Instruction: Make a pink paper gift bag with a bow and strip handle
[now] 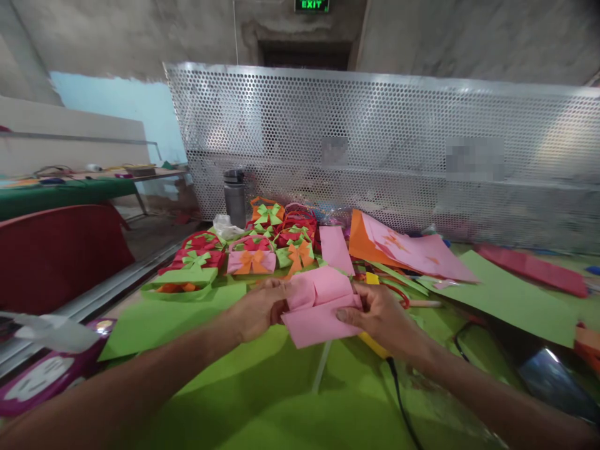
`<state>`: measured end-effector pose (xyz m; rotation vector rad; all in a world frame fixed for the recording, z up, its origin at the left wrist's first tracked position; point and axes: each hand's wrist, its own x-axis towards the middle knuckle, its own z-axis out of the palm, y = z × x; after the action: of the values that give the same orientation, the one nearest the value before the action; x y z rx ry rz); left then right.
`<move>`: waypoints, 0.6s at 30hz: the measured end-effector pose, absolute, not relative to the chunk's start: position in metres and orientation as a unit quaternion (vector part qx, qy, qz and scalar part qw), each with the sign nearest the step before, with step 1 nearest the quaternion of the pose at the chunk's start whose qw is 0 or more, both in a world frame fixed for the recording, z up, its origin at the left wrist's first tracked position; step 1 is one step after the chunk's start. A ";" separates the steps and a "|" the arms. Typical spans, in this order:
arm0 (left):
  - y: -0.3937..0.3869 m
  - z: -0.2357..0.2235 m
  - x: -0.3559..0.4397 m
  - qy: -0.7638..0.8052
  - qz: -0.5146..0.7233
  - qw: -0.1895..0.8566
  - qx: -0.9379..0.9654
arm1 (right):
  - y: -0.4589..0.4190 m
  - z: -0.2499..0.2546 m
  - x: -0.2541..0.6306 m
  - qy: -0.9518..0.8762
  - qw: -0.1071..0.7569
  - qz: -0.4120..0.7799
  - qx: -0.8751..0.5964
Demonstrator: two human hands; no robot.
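Between my two hands is a pink folded paper piece (323,322), held above the green table surface (262,400). My left hand (265,309) pinches its left edge, fingers curled partly behind the paper. On the right side my right hand (382,315) grips it, thumb lying across the lower front panel. An upper pink flap curves back behind that panel. Below my right hand a yellow-handled tool (375,345) with a black cord lies partly covered. Just beyond the paper stand small paper handbags with bows, such as a pink handbag with an orange bow (252,259).
A grey bottle (235,200) stands at the back by a perforated metal panel (290,112). Green sheets (510,294), pink and orange sheets (412,250) lie right. A dark phone (557,381) is at lower right; a purple case (51,375) lies at lower left.
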<state>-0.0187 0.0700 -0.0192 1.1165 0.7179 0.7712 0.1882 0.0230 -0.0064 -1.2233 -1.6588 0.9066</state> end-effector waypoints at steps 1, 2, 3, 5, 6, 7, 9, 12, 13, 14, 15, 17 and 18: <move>0.072 -0.018 -0.021 0.325 0.337 0.714 0.519 | 0.023 -0.005 0.190 -0.676 0.406 0.394 -0.472; 0.074 -0.018 -0.023 0.325 0.326 0.711 0.532 | 0.024 -0.003 0.191 -0.684 0.384 0.420 -0.457; 0.076 -0.018 -0.024 0.324 0.316 0.707 0.542 | 0.024 -0.003 0.193 -0.686 0.370 0.439 -0.448; 0.077 -0.018 -0.025 0.326 0.300 0.699 0.562 | 0.025 -0.003 0.194 -0.683 0.362 0.450 -0.447; 0.077 -0.017 -0.024 0.328 0.295 0.693 0.570 | 0.025 -0.004 0.195 -0.685 0.357 0.452 -0.447; 0.076 -0.016 -0.023 0.331 0.291 0.689 0.576 | 0.025 -0.005 0.195 -0.688 0.350 0.453 -0.447; 0.074 -0.015 -0.022 0.335 0.284 0.681 0.586 | 0.024 -0.006 0.194 -0.697 0.338 0.445 -0.449; 0.072 -0.014 -0.021 0.337 0.282 0.677 0.590 | 0.022 -0.005 0.193 -0.710 0.329 0.422 -0.458; 0.072 -0.014 -0.021 0.336 0.284 0.678 0.590 | 0.021 -0.004 0.193 -0.713 0.331 0.411 -0.462; 0.072 -0.015 -0.021 0.335 0.285 0.678 0.588 | 0.020 -0.003 0.192 -0.714 0.334 0.400 -0.468; 0.071 -0.015 -0.021 0.334 0.285 0.680 0.587 | 0.019 -0.003 0.191 -0.714 0.338 0.388 -0.475; 0.070 -0.016 -0.021 0.329 0.280 0.688 0.583 | 0.016 -0.002 0.188 -0.711 0.348 0.370 -0.486; 0.069 -0.017 -0.020 0.326 0.275 0.695 0.579 | 0.014 -0.001 0.186 -0.707 0.354 0.366 -0.490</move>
<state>-0.0205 0.0690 -0.0167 1.2919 0.7272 0.6145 0.1861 0.0141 -0.0014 -1.2665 -1.8278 0.9470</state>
